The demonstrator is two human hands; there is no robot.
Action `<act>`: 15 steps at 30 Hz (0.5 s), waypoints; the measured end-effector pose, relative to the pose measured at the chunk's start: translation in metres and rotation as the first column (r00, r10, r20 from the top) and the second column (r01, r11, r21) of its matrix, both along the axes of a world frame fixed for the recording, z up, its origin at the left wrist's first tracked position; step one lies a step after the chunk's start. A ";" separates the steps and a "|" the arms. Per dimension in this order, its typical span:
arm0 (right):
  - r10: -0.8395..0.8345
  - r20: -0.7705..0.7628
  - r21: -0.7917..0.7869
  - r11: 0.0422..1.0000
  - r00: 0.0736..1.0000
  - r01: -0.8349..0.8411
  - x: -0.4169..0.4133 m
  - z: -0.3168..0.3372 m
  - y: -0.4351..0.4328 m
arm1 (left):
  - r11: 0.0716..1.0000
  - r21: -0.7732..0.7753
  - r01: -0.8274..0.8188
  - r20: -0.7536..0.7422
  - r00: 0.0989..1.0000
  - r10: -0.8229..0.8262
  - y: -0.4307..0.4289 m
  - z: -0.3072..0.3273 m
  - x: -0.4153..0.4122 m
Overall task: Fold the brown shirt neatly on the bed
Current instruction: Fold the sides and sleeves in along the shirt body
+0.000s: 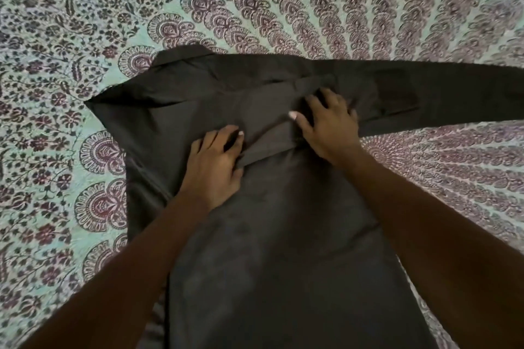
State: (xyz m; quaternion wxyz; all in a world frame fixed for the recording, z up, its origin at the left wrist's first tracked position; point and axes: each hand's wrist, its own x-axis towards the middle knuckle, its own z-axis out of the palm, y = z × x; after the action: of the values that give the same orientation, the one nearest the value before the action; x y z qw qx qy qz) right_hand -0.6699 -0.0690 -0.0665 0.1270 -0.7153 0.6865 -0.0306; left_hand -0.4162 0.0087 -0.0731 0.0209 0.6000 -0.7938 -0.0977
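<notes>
The bed (pixel 42 93) was covered by a patterned sheet in green and maroon. The brown shirt (pixel 269 235) lay flat on it, back side up, its body running from the collar (pixel 181 55) at the far end down toward the person. No container was in view.

On the left, one sleeve had been folded inward across the back, forming a band (pixel 269 136) of cloth that ended between the two hands.

The left hand (pixel 212 170) rested palm down on the shirt at the near end of that band. Its fingers (pixel 224 136) were open and spread, pressing the cloth flat, gripping nothing.

The right hand (pixel 326 125) rested palm down just beside it, on the upper edge of the band. Its fingers (pixel 314 102) were likewise open and spread on the cloth.

To the right, the other sleeve (pixel 439 93) lay stretched straight out across the bed, unfolded, reaching the right edge of the view.
</notes>
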 end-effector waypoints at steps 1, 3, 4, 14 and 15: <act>-0.054 -0.002 -0.027 0.998 0.999 0.054 0.008 0.002 -0.001 | 0.999 0.038 -0.005 -0.035 0.999 0.007 0.000 0.002 0.000; -0.007 -0.007 -0.064 0.998 1.000 0.007 0.035 0.007 0.001 | 0.996 0.085 -0.041 -0.122 0.991 0.051 0.005 0.006 0.004; 0.104 -0.012 -0.067 0.992 0.994 -0.105 0.051 0.009 0.006 | 0.994 0.072 -0.083 -0.151 0.984 0.093 0.010 0.008 0.007; 0.325 0.042 -0.132 0.939 0.945 -0.317 0.138 -0.001 0.050 | 0.943 -0.007 -0.333 -0.139 0.934 0.328 0.112 -0.009 0.064; 0.479 0.036 -0.157 0.870 0.877 -0.468 0.151 -0.003 0.058 | 0.950 0.010 -0.311 -0.130 0.942 0.310 0.123 -0.011 0.066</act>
State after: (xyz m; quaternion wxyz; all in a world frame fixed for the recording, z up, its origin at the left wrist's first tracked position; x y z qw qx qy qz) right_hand -0.5189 -0.0108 -0.0693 0.1043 -0.8672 0.4812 -0.0743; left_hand -0.3500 0.1322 -0.0843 0.0909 0.7097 -0.6868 -0.1278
